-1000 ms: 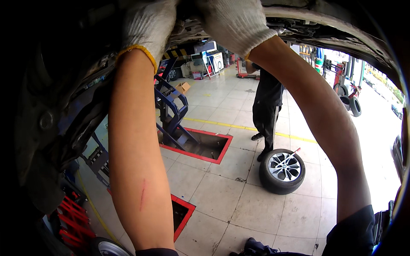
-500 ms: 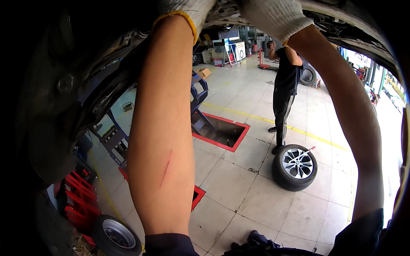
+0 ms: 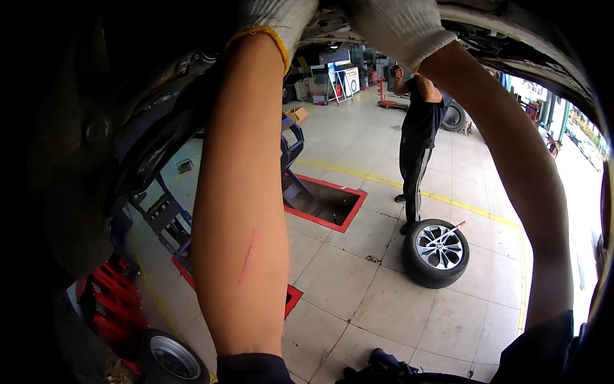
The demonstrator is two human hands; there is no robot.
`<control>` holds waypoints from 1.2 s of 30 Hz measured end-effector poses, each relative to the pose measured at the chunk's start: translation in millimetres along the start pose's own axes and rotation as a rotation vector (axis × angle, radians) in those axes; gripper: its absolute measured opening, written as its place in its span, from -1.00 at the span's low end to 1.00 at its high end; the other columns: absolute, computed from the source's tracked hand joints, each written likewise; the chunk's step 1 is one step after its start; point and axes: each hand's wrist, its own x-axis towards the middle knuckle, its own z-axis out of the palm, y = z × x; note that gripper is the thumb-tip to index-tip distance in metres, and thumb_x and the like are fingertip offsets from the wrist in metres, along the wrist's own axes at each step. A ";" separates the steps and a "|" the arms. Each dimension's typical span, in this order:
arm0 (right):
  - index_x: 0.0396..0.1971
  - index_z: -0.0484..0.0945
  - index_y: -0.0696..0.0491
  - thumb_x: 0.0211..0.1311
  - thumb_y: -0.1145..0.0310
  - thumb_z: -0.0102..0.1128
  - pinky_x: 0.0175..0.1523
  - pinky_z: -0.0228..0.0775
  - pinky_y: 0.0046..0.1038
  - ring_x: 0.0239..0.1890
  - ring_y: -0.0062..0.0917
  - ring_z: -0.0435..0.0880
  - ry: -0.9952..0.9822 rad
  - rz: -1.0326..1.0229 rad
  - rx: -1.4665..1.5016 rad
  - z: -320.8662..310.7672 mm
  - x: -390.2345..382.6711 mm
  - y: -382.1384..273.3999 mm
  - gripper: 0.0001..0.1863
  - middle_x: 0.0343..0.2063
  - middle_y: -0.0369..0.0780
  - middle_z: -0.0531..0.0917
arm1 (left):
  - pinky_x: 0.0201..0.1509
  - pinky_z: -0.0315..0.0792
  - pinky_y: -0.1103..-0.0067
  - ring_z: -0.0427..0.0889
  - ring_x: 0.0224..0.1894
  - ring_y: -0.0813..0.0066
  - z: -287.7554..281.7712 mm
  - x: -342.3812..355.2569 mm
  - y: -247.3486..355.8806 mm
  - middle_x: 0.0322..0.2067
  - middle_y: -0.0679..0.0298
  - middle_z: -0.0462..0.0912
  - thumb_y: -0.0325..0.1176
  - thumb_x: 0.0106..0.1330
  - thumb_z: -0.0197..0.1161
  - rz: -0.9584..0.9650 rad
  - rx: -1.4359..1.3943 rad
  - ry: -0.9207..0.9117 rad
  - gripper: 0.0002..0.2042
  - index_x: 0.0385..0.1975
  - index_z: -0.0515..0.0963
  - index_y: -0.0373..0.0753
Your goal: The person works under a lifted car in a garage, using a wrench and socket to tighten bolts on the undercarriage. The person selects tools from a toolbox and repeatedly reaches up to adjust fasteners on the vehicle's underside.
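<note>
Both my arms reach up under the raised car, whose dark underbody (image 3: 505, 41) spans the top of the view. My left hand (image 3: 276, 20), in a white knit glove with a yellow cuff edge, is at the top edge beside the underbody. Its fingers are out of the picture. To the right, my right hand (image 3: 398, 27) wears a matching glove, bent inward toward the left one. The fingers of this hand are cut off or hidden too, so what either hand touches cannot be made out. Dark suspension or wheel-well parts (image 3: 99, 128) fill the left side.
A person (image 3: 419, 134) in dark clothes stands ahead with raised arms. By their feet lies a wheel (image 3: 441, 253) with a red-ended tool across it. Blue lift arms (image 3: 291, 141) rise from a red-framed floor pit (image 3: 345, 221). Lower left are another wheel (image 3: 173, 358) and red racks (image 3: 115, 294).
My view has shifted slightly, so the floor, wheel and person sit a little further left and lower. Both gloved hands remain up at the underbody.
</note>
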 end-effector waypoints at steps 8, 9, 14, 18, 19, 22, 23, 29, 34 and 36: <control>-0.32 0.70 0.07 0.15 0.35 0.16 -0.16 0.62 -0.26 -0.20 -0.27 0.74 0.050 0.029 0.089 1.2 1.4 4.4 -0.81 -0.33 -0.15 0.73 | 0.12 0.48 0.25 0.65 0.06 -0.18 -12.5 -5.1 9.9 -0.11 -0.36 0.67 0.03 0.35 0.28 -0.166 -0.242 -0.004 -0.46 -0.13 0.67 -0.48; -0.32 0.70 0.07 0.15 0.35 0.16 -0.16 0.62 -0.26 -0.20 -0.28 0.74 0.048 0.022 0.082 1.9 0.9 5.0 -0.81 -0.33 -0.16 0.73 | 0.13 0.48 0.25 0.65 0.06 -0.19 -11.1 -5.8 11.2 -0.11 -0.36 0.67 0.05 0.33 0.31 -0.175 -0.242 -0.001 -0.44 -0.14 0.67 -0.50; -0.32 0.70 0.05 0.12 0.35 0.18 -0.17 0.61 -0.29 -0.18 -0.30 0.71 0.118 -0.057 0.024 10.8 -5.8 9.7 -0.82 -0.30 -0.19 0.70 | 0.13 0.48 0.28 0.66 0.06 -0.15 -24.4 -9.0 30.2 -0.10 -0.35 0.68 0.05 0.29 0.35 -0.524 -0.677 0.085 -0.41 -0.13 0.66 -0.54; -0.31 0.71 0.03 0.11 0.34 0.19 -0.16 0.61 -0.31 -0.17 -0.30 0.70 0.122 -0.039 0.008 13.6 -7.9 6.1 -0.81 -0.29 -0.20 0.69 | 0.12 0.48 0.30 0.68 0.06 -0.08 -35.3 -20.3 40.6 -0.10 -0.33 0.70 0.05 0.29 0.36 -0.442 -0.805 0.130 -0.39 -0.16 0.65 -0.58; -0.31 0.71 0.03 0.12 0.34 0.18 -0.16 0.61 -0.30 -0.17 -0.29 0.70 0.104 -0.033 -0.012 12.6 -9.0 5.0 -0.81 -0.29 -0.19 0.70 | 0.11 0.48 0.29 0.68 0.05 -0.09 -30.4 -16.8 36.7 -0.11 -0.33 0.69 0.05 0.29 0.36 -0.464 -0.788 0.103 -0.39 -0.16 0.65 -0.59; -0.33 0.72 0.04 0.13 0.35 0.16 -0.14 0.61 -0.26 -0.15 -0.26 0.72 0.071 0.009 0.050 10.1 -5.9 4.8 -0.80 -0.30 -0.15 0.73 | 0.13 0.48 0.26 0.65 0.06 -0.16 -33.3 -11.6 34.6 -0.06 -0.34 0.67 0.04 0.36 0.28 -0.490 -0.682 -0.009 -0.43 -0.05 0.65 -0.49; -0.34 0.73 0.05 0.13 0.35 0.15 -0.13 0.61 -0.24 -0.15 -0.25 0.73 0.071 0.025 0.099 9.2 -1.6 2.2 -0.80 -0.31 -0.14 0.74 | 0.14 0.48 0.25 0.65 0.07 -0.17 -27.2 -10.5 26.2 -0.05 -0.33 0.66 0.03 0.39 0.23 -0.414 -0.541 -0.016 -0.47 -0.03 0.66 -0.43; -0.40 0.75 0.06 0.14 0.34 0.14 -0.11 0.63 -0.18 -0.19 -0.18 0.76 -0.027 0.117 0.171 3.0 1.6 6.4 -0.79 -0.37 -0.08 0.77 | 0.15 0.49 0.18 0.63 0.06 -0.19 -13.4 -18.3 26.1 -0.07 -0.27 0.65 -0.11 0.53 -0.01 -0.170 -0.346 0.062 -0.60 0.08 0.66 -0.19; -0.36 0.76 0.06 0.16 0.36 0.13 -0.13 0.63 -0.19 -0.23 -0.18 0.77 -0.050 0.154 0.217 -10.1 6.8 3.5 -0.78 -0.39 -0.08 0.77 | 0.10 0.54 0.19 0.67 0.00 -0.17 6.9 -8.1 -7.0 -0.09 -0.25 0.67 -0.26 0.52 -0.01 0.025 -0.083 0.045 -0.66 0.11 0.65 -0.17; -0.35 0.76 0.06 0.18 0.36 0.13 -0.13 0.64 -0.20 -0.21 -0.20 0.77 -0.087 0.150 0.176 -7.5 6.8 6.1 -0.78 -0.37 -0.09 0.77 | 0.08 0.55 0.19 0.68 -0.03 -0.17 6.1 -7.4 -2.0 -0.10 -0.24 0.67 -0.30 0.51 -0.02 0.020 -0.165 0.049 -0.66 0.13 0.64 -0.15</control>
